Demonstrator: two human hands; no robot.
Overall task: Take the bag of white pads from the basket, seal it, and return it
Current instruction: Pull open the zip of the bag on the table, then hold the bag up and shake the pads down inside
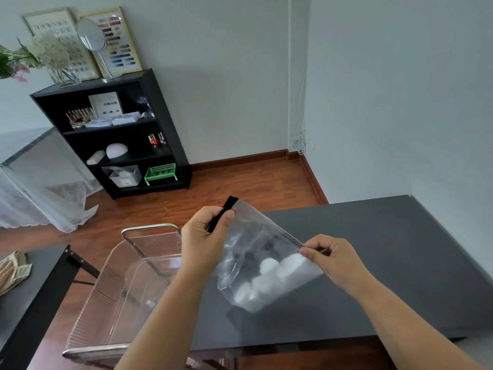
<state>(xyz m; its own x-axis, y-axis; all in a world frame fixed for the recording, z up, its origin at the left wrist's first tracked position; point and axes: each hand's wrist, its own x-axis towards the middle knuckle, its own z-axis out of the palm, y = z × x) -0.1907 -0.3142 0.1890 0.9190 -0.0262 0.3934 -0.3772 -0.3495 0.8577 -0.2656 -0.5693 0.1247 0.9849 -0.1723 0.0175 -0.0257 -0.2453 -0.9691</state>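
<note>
- While held up over the dark surface [386, 263], the clear bag [248, 236] is gripped at both ends of its top edge, w/ the body hanging down and tilted.
- Left hand [205, 236] is closed round the black strip [222, 213] at the bag's upper-left end; thumb is pressed on the front of the strip, fingers curled behind.
- Right hand [330, 256] is pinched shut on the far end of the top edge, thumb and forefinger meeting at the bag's corner (other fingers folded in).
- White pads [266, 279] are seen bunched in the bag's lower part, some round faces showing thru the plastic; dark print is visible on the bag but can't be read.
- Whether the top edge is sealed can't be told.
- Clear basket [128, 289] w/ metal rim is placed just left of the bag, at the surface's left edge, below the left forearm; bag is outside it, not touching it.
- A small pale item is seen low in the basket, too blurred to name.
- Black shelf unit [112, 134] is set against the far wall, well apart from the hands; a green crate [160, 172] is on its bottom shelf, a round mirror [92, 36] and flowers in a glass vase [49, 56] on top.
- Wooden floor [240, 180] is visible btwn shelf unit and surface.
</note>
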